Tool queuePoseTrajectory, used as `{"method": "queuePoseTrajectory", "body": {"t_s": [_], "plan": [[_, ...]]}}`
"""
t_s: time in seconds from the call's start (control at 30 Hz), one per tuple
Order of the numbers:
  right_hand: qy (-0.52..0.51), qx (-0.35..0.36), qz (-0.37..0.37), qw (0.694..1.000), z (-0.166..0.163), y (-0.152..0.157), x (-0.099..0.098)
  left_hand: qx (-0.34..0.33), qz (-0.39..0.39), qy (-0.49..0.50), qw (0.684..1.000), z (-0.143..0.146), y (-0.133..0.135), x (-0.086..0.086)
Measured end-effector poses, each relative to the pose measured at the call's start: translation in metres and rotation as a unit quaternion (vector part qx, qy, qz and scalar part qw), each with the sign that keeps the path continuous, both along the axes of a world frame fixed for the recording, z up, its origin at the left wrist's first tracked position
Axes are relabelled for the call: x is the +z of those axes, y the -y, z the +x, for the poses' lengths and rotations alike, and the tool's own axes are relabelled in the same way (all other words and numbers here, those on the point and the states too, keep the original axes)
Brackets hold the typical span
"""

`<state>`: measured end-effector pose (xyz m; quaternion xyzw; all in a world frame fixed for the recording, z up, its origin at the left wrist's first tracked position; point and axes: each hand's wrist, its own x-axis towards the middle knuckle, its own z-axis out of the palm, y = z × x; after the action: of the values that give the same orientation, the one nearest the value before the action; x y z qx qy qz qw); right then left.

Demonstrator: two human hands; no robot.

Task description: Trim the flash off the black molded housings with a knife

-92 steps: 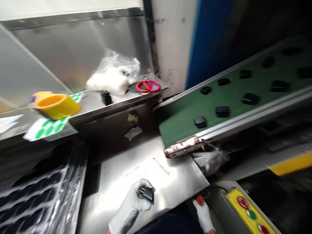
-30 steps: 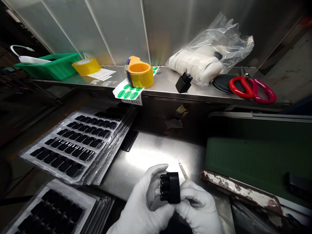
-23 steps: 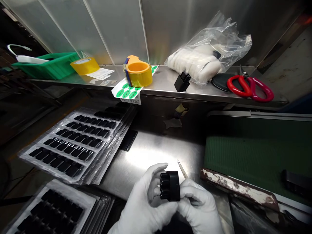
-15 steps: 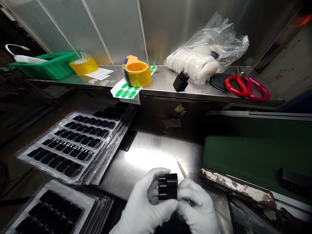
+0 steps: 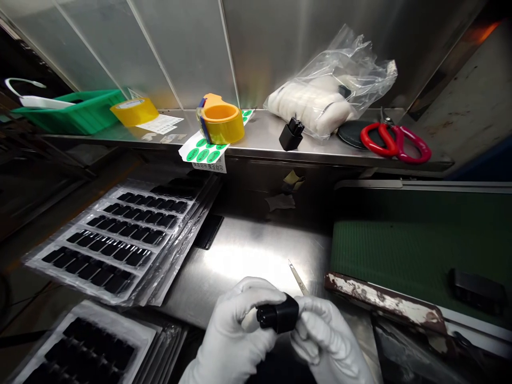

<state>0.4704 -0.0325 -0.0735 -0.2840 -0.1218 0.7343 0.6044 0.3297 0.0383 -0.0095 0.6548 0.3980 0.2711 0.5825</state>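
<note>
The black plug (image 5: pixel 283 314) sits between the person's two gloved hands, low in front of the body and above the near part of the steel bench (image 5: pixel 244 258). Its long axis runs roughly crosswise, from one grip to the other: the stubby prongs point into the curl of the left hand (image 5: pixel 236 333), and the broad body ends at the fingertips of the right hand (image 5: pixel 334 338). The left grip is closed around the plug, fingers over the top and thumb underneath, with only a small gap showing beside the prongs. The right grip is bent nearly closed, its tips against the plug's right end; whether it pinches or only touches, I cannot tell. Neither hand is clearly nearer, since both meet the plug, though the left seems to carry more of it

Just beyond the right grip, a slim pointed tool (image 5: pixel 297 277) lies on the bench, tip facing away. Farther right of that grip, the green belt (image 5: pixel 368 253) bears a dark block (image 5: pixel 478 290). Left of the left grip lies a tray stack (image 5: pixel 166 277), and well beyond both grips another plug (image 5: pixel 291 138) stands on the shelf (image 5: pixel 260 143), prongs up
</note>
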Motion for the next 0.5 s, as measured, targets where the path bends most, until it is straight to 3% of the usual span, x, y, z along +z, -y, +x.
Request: {"method": "queuePoseTrajectory", "body": {"t_s": [0.17, 0.27, 0.37, 0.43, 0.5], "plan": [[-0.050, 0.038, -0.050, 0.997, 0.000, -0.001, -0.001, 0.015, 0.060, -0.023, 0.998, -0.008, 0.004, -0.013], [-0.019, 0.020, -0.043, 0.999, -0.001, -0.002, -0.005, 0.030, -0.074, -0.026, 0.996, -0.006, 0.003, -0.011], [0.056, -0.017, -0.058, 0.997, -0.004, -0.001, -0.009, 0.053, -0.230, -0.006, 0.972, 0.002, -0.001, -0.003], [0.162, -0.027, -0.052, 0.985, -0.007, 0.000, -0.009, 0.074, -0.255, 0.025, 0.964, 0.005, -0.005, -0.004], [0.327, -0.068, -0.016, 0.942, -0.010, 0.002, -0.007, 0.049, -0.301, 0.102, 0.947, 0.005, -0.008, -0.014]]}}
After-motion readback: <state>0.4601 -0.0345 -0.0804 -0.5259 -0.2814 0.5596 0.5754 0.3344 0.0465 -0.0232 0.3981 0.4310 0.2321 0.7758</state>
